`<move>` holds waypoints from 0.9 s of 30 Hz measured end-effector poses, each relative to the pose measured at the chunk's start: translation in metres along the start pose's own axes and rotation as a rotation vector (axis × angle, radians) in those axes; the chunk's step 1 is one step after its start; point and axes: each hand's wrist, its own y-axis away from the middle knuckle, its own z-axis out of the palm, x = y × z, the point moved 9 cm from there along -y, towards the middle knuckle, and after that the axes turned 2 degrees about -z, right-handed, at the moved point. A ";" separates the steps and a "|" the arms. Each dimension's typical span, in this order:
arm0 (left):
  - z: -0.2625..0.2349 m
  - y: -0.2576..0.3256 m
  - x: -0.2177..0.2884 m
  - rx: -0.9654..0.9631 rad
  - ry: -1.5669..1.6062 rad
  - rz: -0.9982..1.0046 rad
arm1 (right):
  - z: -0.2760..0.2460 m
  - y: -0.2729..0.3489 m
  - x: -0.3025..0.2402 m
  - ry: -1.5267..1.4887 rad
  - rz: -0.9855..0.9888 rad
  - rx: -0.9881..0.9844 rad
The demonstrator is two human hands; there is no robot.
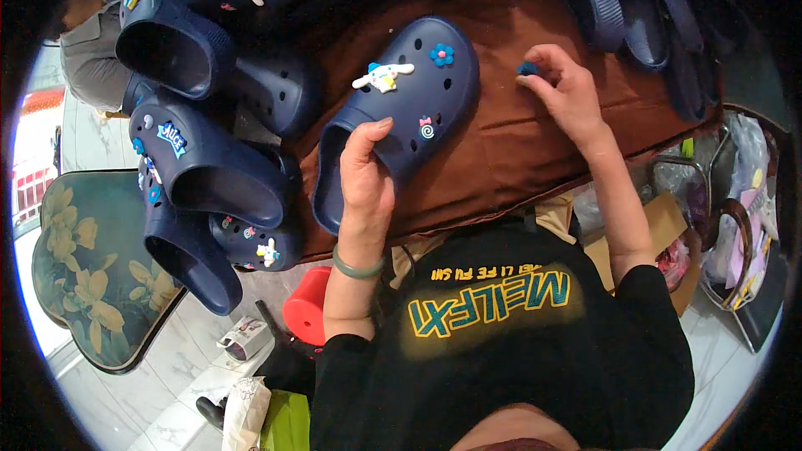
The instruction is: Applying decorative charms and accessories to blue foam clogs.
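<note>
A navy clog (399, 108) with holes in its upper lies tilted over the brown cloth (518, 142). My left hand (368, 171) grips it by the opening, thumb on the upper and the other fingers hidden. The upper carries a white winged character charm (383, 77), a blue flower charm (442, 54) and a swirl charm with a pink bow (426, 127); other holes are bare. To the right of the clog, apart from it, my right hand (568, 92) pinches a small blue charm (527, 69) between thumb and fingertips. Its exact shape is too small to tell.
Several navy clogs with charms (171, 146) are piled at the left. More navy footwear (643, 17) lies at the far right. A dark floral-patterned board (100, 276), a red stool (306, 305) and a cardboard box (668, 217) stand around the table. Another person's leg (93, 63) is at the upper left.
</note>
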 end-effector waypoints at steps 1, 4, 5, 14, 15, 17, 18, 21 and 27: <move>0.002 -0.001 -0.001 -0.021 0.031 -0.022 | 0.008 0.001 -0.013 -0.052 -0.096 0.014; 0.001 -0.003 -0.003 -0.027 0.047 -0.046 | 0.030 -0.001 -0.058 -0.143 -0.280 0.039; 0.001 -0.004 -0.003 -0.024 0.047 -0.046 | 0.038 -0.003 -0.061 -0.145 -0.279 0.037; -0.009 -0.003 0.002 0.118 -0.116 0.024 | 0.060 0.027 -0.097 0.242 -0.750 0.238; -0.004 -0.003 0.002 0.080 -0.097 0.016 | 0.063 0.031 -0.098 0.236 -0.751 0.209; -0.002 -0.003 0.001 0.044 -0.071 0.007 | 0.067 0.036 -0.097 0.242 -0.737 0.181; -0.002 -0.003 0.001 0.046 -0.084 0.007 | 0.068 0.036 -0.096 0.242 -0.737 0.176; -0.007 -0.003 0.001 0.058 -0.102 0.006 | 0.071 0.038 -0.096 0.396 -0.734 0.185; -0.018 -0.004 0.002 0.077 -0.202 0.060 | 0.076 0.033 -0.100 0.535 -0.649 0.034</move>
